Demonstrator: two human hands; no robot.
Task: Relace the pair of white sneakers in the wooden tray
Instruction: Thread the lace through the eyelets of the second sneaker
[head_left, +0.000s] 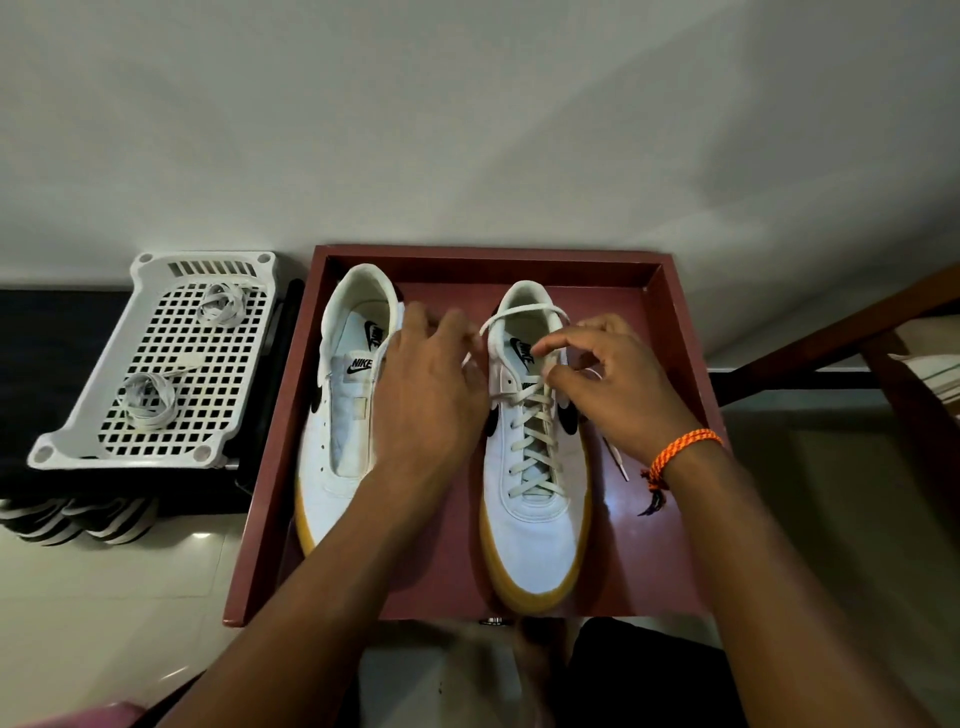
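Observation:
Two white sneakers with gum soles lie side by side in a reddish wooden tray, toes towards me. The left sneaker has no lace. The right sneaker is laced up its eyelets with a white lace. A loop of that lace arches over the shoe's opening. My left hand pinches the lace at the shoe's left top edge. My right hand pinches the lace at the top eyelets on the right side. A loose lace end lies on the tray beside my right wrist.
A white perforated plastic basket stands left of the tray and holds two coiled white laces. Black and white shoes sit on the floor below it. A wooden frame runs along the right. A wall rises behind the tray.

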